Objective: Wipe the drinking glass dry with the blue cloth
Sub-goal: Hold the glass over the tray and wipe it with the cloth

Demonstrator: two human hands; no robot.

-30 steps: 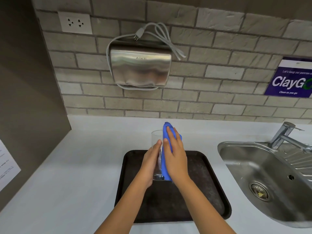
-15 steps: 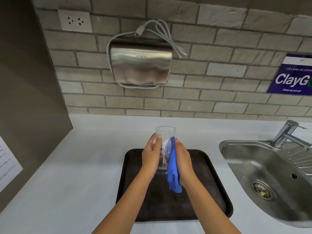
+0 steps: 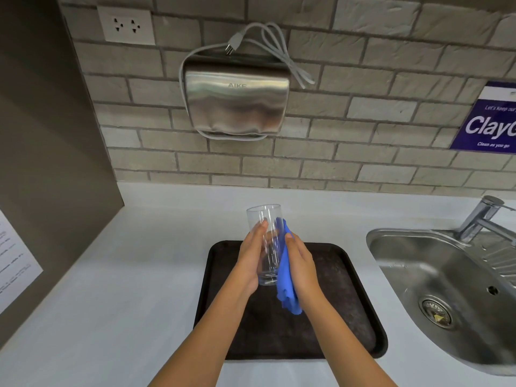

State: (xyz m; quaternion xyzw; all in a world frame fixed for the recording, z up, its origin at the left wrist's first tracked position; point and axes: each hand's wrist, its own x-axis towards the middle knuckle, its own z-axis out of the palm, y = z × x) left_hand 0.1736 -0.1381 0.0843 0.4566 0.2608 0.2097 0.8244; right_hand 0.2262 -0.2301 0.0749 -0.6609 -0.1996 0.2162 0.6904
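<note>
A tall clear drinking glass (image 3: 265, 219) is held upright above a dark tray (image 3: 346, 325), mouth up and tilted slightly away. My left hand (image 3: 250, 258) wraps its left side, fingers up along the wall. My right hand (image 3: 303, 268) presses the blue cloth (image 3: 286, 289) against the glass's right side. The cloth runs from mid-glass down past the base and hangs loose below my palm. The glass's upper part is bare.
The tray lies on a white counter (image 3: 125, 275). A steel sink (image 3: 435, 277) with a tap (image 3: 480, 216) sits to the right. On the brick wall hang a metal hand dryer (image 3: 237, 101), a socket (image 3: 127, 25) and a blue sign (image 3: 491, 124).
The cloth, up over the glass rim a second ago, has slid down the right side and now hangs below the base. The glass has been lifted slightly and its top is uncovered.
</note>
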